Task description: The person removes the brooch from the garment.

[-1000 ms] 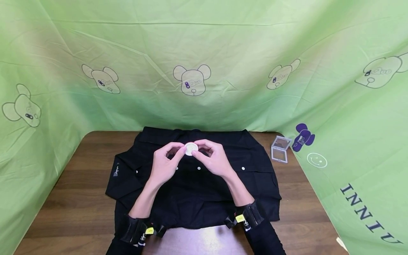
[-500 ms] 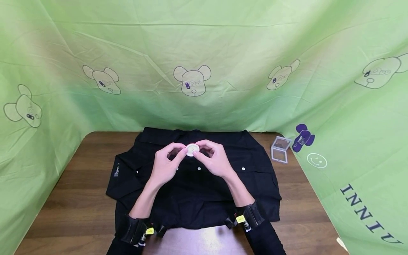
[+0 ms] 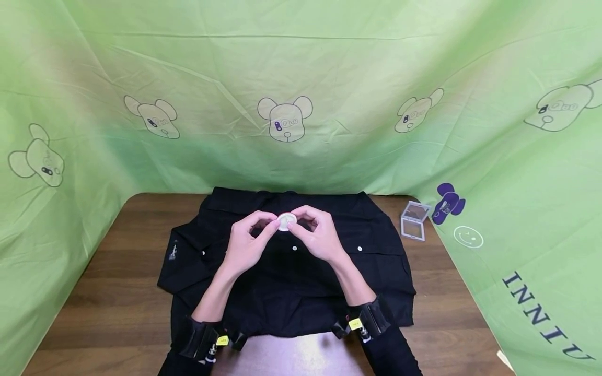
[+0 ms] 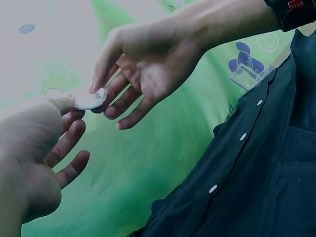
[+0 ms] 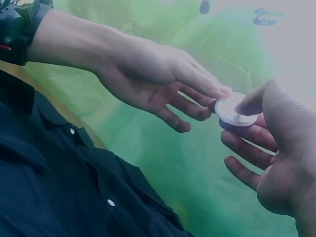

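Note:
Between my two hands, above the middle of the shirt, is a small round badge point(image 3: 285, 221), white on the side towards me with a thin red edge. My left hand point(image 3: 245, 244) pinches its left edge between thumb and forefinger. On the opposite edge, my right hand point(image 3: 320, 237) holds it the same way. Both wrist views show the badge point(image 4: 89, 100) held in the air by the fingertips, the other fingers loosely bent. A black buttoned shirt point(image 3: 301, 292) lies spread on the table below, its white buttons in a row. The badge's far face is hidden.
An open clear plastic case point(image 3: 416, 211) lies at the table's right rear, beside the shirt. The wooden table point(image 3: 108, 303) shows on both sides of the shirt. A green printed cloth point(image 3: 287, 167) hangs around the back and sides.
Both hands and the badge have shifted very slightly to the right, the left hand now covering a shirt button seen before. The grip on the badge looks the same.

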A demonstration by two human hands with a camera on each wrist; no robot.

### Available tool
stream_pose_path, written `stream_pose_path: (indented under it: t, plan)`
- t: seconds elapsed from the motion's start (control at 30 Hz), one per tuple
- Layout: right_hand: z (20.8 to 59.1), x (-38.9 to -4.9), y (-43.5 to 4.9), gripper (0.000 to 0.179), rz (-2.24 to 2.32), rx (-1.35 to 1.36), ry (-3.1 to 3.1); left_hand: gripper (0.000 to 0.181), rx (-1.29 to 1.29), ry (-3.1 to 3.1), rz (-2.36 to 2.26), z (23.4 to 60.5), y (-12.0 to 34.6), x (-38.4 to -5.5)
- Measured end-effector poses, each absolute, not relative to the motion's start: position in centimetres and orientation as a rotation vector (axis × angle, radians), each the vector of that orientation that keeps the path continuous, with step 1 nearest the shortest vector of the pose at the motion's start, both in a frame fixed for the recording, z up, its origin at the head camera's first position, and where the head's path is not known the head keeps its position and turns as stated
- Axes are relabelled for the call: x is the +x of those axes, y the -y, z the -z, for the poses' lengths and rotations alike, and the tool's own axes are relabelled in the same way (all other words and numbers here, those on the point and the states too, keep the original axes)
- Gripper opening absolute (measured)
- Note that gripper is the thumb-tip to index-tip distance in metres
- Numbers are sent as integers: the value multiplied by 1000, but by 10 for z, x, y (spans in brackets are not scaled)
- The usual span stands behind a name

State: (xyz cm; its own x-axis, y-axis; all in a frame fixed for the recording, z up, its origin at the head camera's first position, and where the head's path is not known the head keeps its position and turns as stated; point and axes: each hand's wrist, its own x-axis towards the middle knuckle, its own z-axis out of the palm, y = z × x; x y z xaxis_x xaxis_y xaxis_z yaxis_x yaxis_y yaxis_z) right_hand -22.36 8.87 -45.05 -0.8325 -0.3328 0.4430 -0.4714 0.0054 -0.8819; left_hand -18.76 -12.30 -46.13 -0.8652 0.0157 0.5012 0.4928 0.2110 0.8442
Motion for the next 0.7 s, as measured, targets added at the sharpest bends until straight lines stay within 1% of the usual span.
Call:
stream_pose_path:
  t: [0.53,0.7]
  plan:
    - [450,-224,-87,11,-1960,864,2111,4,-520,2096,1629,462,121,-189]
    - [450,-224,-87,12,-1934,860,2123,4,-527,2094,1610,462,121,-189]
